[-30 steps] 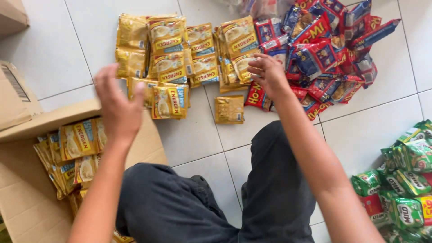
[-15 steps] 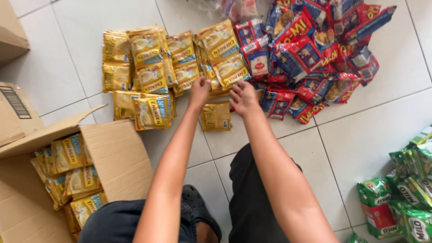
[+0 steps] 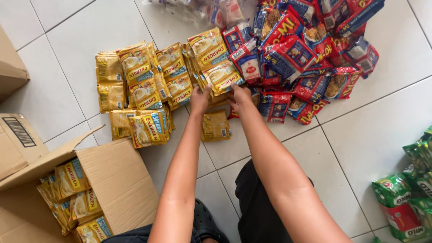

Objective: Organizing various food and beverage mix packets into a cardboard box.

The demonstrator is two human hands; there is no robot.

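we start with the white tiled floor [image 3: 373, 135], which carries everything. at the lower left sits our open cardboard box [image 3: 112, 180], its flaps spread, with yellow sachets [image 3: 74, 198] stacked on edge inside it. ahead of us lies the wide spread of yellow sachet packs [image 3: 139, 85], overlapping in loose rows, and just to their right a heap of red and blue packets [image 3: 310, 58], piled against one another. at the far right edge we see a cluster of green packets [image 3: 405, 198], well apart from the rest.

both our forearms reach forward from the bottom of the view, nearly straight, converging toward the seam where yellow meets red and blue. our left hand [image 3: 200, 98] is palm down, knuckles toward us, fingers curled onto the near edge of a yellow sachet strip [image 3: 220, 77] that lies tilted on top of the pile. our right hand [image 3: 240, 95] sits just beside it, also palm down, fingers bent and pinching the same strip at its lower right end. the two hands are close together, almost touching, and both close narrowly on that strip; we cannot tell how far the fingertips go under it.

smallest, a single yellow sachet [image 3: 216, 126] lies flat on the tile just below our hands, between our wrists, apart from the main pile.
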